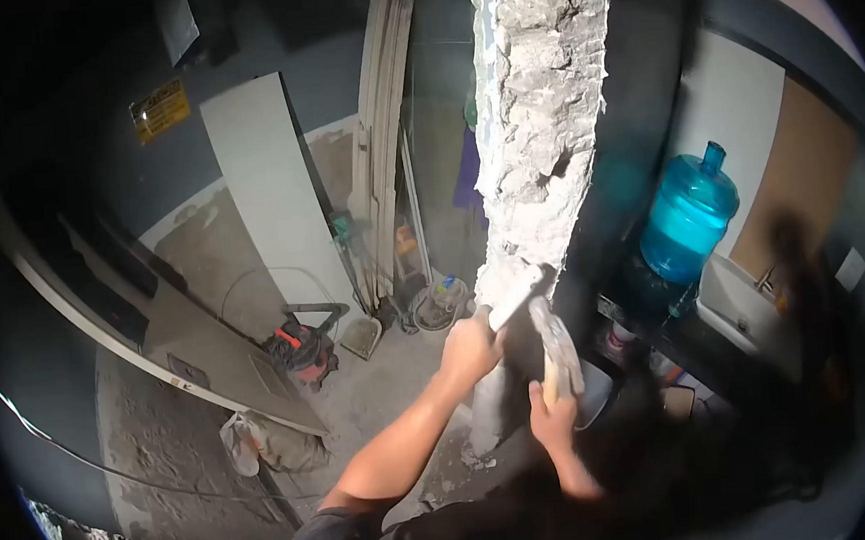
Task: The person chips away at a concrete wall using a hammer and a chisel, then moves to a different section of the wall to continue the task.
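Open floor (391, 371) is seen beside ragged-edged column (545, 91) | pale tool (516, 298) is grasped by outstretched left hand (472, 349) | dusty handle (556, 347) is clenched by right hand (553, 418)

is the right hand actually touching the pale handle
Touching: the head view shows the right hand wrapped around the lower part of the pale handle.

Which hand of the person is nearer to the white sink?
Right. In the picture, the right hand is left of and below the sink; the left hand is farther left, by the rough column.
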`<state>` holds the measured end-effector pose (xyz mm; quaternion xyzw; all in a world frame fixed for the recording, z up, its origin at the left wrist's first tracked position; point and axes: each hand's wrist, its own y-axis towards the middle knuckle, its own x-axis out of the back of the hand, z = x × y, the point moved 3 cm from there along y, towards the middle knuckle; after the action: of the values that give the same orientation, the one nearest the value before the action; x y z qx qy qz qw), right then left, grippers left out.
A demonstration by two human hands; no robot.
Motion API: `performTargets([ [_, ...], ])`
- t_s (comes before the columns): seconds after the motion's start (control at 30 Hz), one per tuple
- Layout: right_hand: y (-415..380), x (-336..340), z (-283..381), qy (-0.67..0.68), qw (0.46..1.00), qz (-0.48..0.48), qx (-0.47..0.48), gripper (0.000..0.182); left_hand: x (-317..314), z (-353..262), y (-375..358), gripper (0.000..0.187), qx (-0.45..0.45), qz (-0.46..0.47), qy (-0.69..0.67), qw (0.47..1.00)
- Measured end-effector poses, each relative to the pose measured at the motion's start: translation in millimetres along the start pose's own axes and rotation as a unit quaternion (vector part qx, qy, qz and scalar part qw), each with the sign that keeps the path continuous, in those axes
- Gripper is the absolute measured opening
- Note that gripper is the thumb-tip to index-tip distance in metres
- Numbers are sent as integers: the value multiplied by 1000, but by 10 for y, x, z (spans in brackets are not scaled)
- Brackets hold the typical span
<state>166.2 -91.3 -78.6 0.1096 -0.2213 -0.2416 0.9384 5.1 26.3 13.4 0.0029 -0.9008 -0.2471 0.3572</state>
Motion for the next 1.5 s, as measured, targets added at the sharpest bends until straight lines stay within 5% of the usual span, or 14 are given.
performTargets([
  [0.07, -58, -105, -596, -21, 976, -82, 200, 21, 40, -15, -95, 23, -93, 28, -69, 993],
  [0.3, -805, 474, -1113, 33, 993, -58, 100, 20, -220, 218, -782, 18, -41, 88, -159, 982],
  [0.63, -482, 631, -430, 123, 990, -55, 48, 18, -377, 31, -128, 27, -3, 40, -181, 983],
  [0.8, -382, 848, 267, 6, 983, -57, 173, 23, -323, -54, -139, 28, 13, 62, -209, 976],
  [0.9, -397, 896, 848, -208, 889, -176, 368, 25, -301, -59, -133, 29, 20, 71, -139, 987],
  [0.93, -308, 767, 826, -56, 895, -222, 384, 19, -309, -63, -129, 28, 23, 74, -134, 988],
  [0.97, -296, 704, 706, -225, 862, -179, 416, 14, -340, -49, -132, 27, 23, 68, -142, 987],
  [1.1, -12, 311, 51, -34, 986, -46, 156, 27, -353, -26, -146, 23, 9, 61, -138, 989],
  [1.17, -124, 355, 358, -48, 958, -76, 274, 23, -320, 5, -105, 28, -6, 69, -100, 993],
  [1.23, -232, 236, 327, -270, 850, -175, 417, 11, -296, -19, -103, 32, -11, 81, -67, 994],
  [1.33, -199, 373, 791, -92, 896, -181, 395, 5, -271, -128, -143, 24, 25, 67, -64, 995],
  [1.37, -179, 327, 761, -156, 811, -299, 478, 9, -279, -132, -145, 24, 25, 67, -66, 995],
  [1.43, -19, 266, 673, -78, 965, -96, 229, 16, -294, -146, -160, 25, 24, 62, -54, 996],
  [1.5, -87, 345, 638, -89, 960, -101, 246, 14, -250, -172, -171, 26, 14, 61, -51, 997],
])
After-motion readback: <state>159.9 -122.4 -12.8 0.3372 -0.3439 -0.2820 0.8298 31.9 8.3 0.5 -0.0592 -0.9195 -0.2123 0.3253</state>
